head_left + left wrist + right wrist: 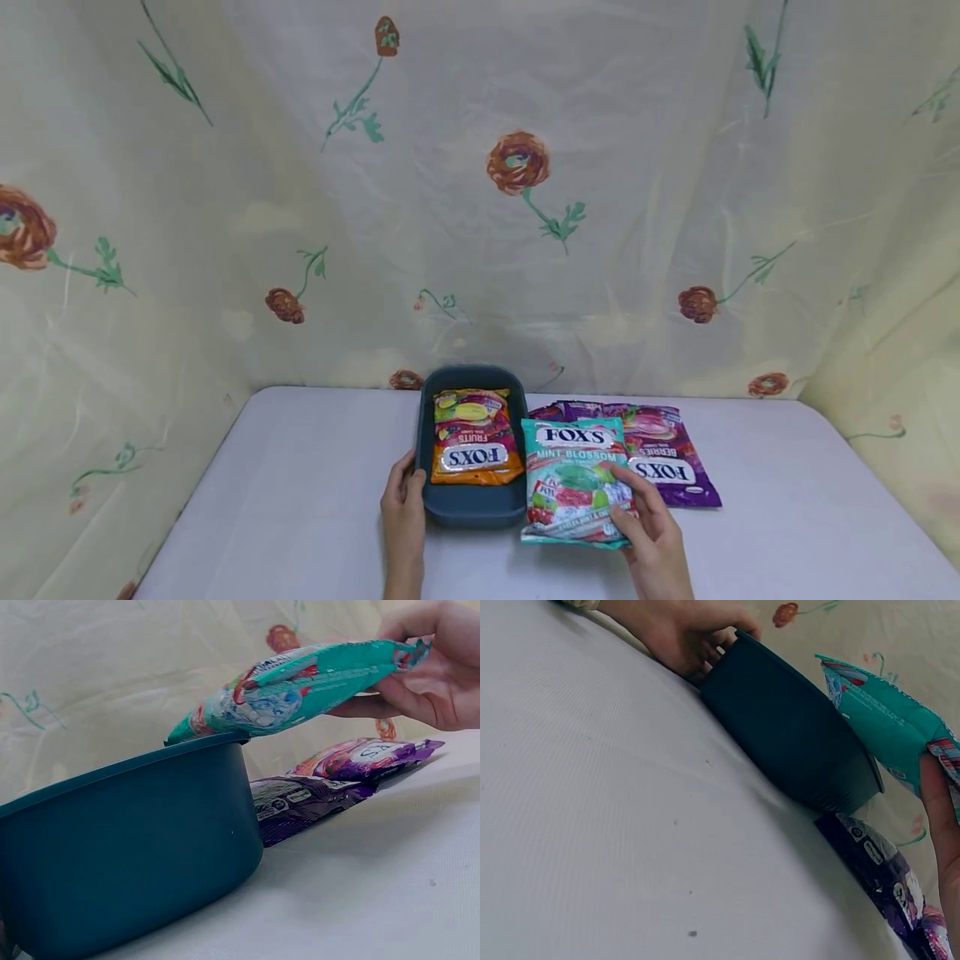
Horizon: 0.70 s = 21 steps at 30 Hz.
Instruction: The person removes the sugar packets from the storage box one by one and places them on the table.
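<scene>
Right hand (654,530) pinches one teal plastic mint-candy bag (576,483) by its right edge; bag lies left of hand, long axis fore-and-aft, at the right rim of one dark blue-green oblong tub (476,515). Left hand (405,504), nearer tub, rests loosely against its left wall. Inside: one orange-red foil fruit-candy bag (474,433). Right: purple glossy berry-candy bags (686,487), at least two.

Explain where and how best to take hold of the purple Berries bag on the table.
Pinch the purple Berries bag by its near right corner, probably best from the right: that corner is uncovered, and the bag thins toward this end. The mint bag hides part of its left side in the head view, and the bin stands to the left.
</scene>
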Available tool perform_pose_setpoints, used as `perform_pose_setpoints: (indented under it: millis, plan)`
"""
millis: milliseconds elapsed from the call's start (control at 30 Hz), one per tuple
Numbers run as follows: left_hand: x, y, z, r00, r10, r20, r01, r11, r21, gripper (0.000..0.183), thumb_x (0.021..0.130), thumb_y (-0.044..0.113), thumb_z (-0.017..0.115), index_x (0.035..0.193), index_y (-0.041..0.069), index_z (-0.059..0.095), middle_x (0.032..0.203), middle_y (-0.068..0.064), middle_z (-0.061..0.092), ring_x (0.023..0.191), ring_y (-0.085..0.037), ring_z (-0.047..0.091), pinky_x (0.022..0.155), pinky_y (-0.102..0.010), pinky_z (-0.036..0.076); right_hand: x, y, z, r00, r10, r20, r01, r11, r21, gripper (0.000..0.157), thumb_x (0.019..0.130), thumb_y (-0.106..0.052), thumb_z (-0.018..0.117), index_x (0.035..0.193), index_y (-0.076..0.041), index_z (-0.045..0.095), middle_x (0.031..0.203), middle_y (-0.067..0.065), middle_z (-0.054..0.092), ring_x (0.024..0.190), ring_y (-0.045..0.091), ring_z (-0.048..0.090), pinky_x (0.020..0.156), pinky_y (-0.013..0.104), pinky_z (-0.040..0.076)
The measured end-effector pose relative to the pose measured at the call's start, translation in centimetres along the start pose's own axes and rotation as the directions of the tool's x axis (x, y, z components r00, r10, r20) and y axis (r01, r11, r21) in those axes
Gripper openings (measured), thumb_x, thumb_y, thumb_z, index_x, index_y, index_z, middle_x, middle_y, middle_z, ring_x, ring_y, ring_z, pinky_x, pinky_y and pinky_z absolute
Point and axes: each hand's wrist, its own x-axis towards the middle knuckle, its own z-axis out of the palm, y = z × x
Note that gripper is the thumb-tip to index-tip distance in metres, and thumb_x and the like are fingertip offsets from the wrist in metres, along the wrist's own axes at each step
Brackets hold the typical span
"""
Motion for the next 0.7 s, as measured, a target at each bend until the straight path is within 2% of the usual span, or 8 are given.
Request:
perform_pose_setpoints:
  millis: [200, 400, 567, 700]
  plan:
    - [0.1, 0.0, 0.0, 1.0, -0.003, -0.001, 0.003, 1.0, 0.003, 0.042, 0.095, 0.021, 0.043, 0.137, 0.014, 0.049, 0.146, -0.014, 0.044, 0.134, -0.032, 0.041, 0.11, -0.051, 0.036, -0.1, 0.3, -0.5, 1.0, -0.007, -0.011, 0.007, 1.0, -0.011, 0.053, 0.095, -0.018, 0.053, 0.144, -0.018, 0.033, 0.134, -0.016, 0.045, 0.109, -0.002, 0.057, 0.087, 0.024, 0.055]
    - [0.1, -0.1, 0.1, 1.0, -0.026, -0.006, 0.026, 1.0, 0.01, 0.043, 0.095, 0.024, 0.043, 0.136, 0.014, 0.048, 0.146, -0.013, 0.043, 0.135, -0.032, 0.04, 0.109, -0.051, 0.036, 0.0, 0.4, -1.0, 0.999, -0.034, 0.016, 0.034, 0.999, -0.004, 0.053, 0.095, -0.017, 0.053, 0.144, -0.016, 0.032, 0.135, -0.014, 0.045, 0.11, 0.0, 0.057, 0.087, 0.026, 0.055]
    - [-0.1, 0.0, 0.2, 0.999, -0.036, -0.012, 0.036, 0.999, 0.017, 0.043, 0.095, 0.024, 0.043, 0.136, 0.014, 0.048, 0.146, -0.014, 0.043, 0.135, -0.033, 0.039, 0.109, -0.051, 0.036, -0.1, 0.7, -1.4, 1.0, -0.028, 0.01, 0.028, 1.0, 0.0, 0.053, 0.095, -0.015, 0.052, 0.143, -0.016, 0.032, 0.132, -0.016, 0.047, 0.109, -0.002, 0.056, 0.087, 0.025, 0.055]
    - [-0.1, 0.1, 0.3, 0.999, -0.032, -0.014, 0.033, 0.999, 0.02, 0.043, 0.095, 0.023, 0.043, 0.136, 0.014, 0.049, 0.146, -0.014, 0.043, 0.135, -0.033, 0.04, 0.109, -0.051, 0.037, -0.4, 1.2, -1.8, 0.998, -0.056, 0.019, 0.056, 0.998, 0.002, 0.052, 0.095, -0.014, 0.052, 0.143, -0.013, 0.033, 0.13, -0.019, 0.049, 0.108, -0.002, 0.056, 0.085, 0.025, 0.056]
